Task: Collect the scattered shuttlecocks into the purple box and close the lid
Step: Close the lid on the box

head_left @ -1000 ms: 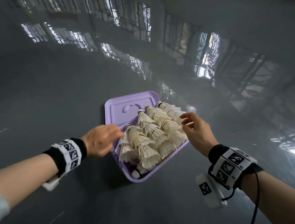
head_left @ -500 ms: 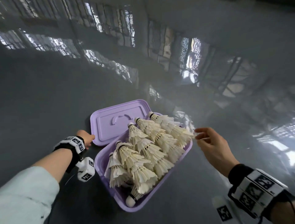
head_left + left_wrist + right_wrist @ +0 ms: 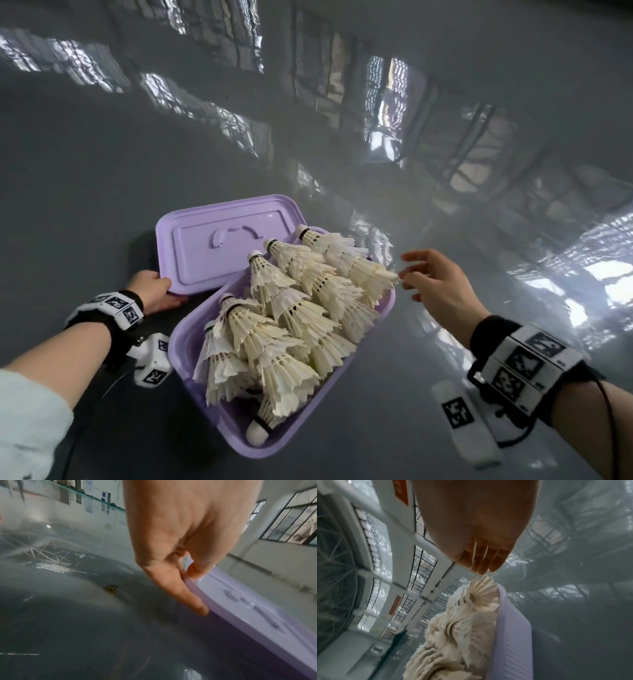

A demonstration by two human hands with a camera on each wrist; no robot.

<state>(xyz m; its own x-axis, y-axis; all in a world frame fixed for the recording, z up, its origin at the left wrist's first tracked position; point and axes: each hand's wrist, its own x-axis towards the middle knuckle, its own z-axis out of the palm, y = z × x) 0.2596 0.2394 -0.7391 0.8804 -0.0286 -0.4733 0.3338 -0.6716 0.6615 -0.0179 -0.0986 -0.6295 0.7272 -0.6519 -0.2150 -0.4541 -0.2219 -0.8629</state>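
Observation:
The purple box (image 3: pixel 359 373) sits on the glossy grey floor, filled with several white feather shuttlecocks (image 3: pixel 301 318) lying in stacked rows. Its lid (image 3: pixel 205 253) lies folded back at the far left, handle side up. My left hand (image 3: pixel 150 291) grips the lid's near left corner; in the left wrist view my thumb and fingers (image 3: pixel 187 599) pinch the lid's edge (image 3: pixel 205 596). My right hand (image 3: pixel 431 284) hovers open at the box's right rim, its fingertips (image 3: pixel 481 569) just at the feather tips of the outermost shuttlecock (image 3: pixel 482 586).
Glossy grey floor (image 3: pixel 137 154) spreads all around and mirrors windows and roof beams. A small brass fitting (image 3: pixel 111 588) is set in the floor to the left of the lid. White walls and windows stand far off.
My left hand left the shuttlecocks and moved out to the lid's left corner, taking hold of it. My right hand drew back from the pile to the box's right rim.

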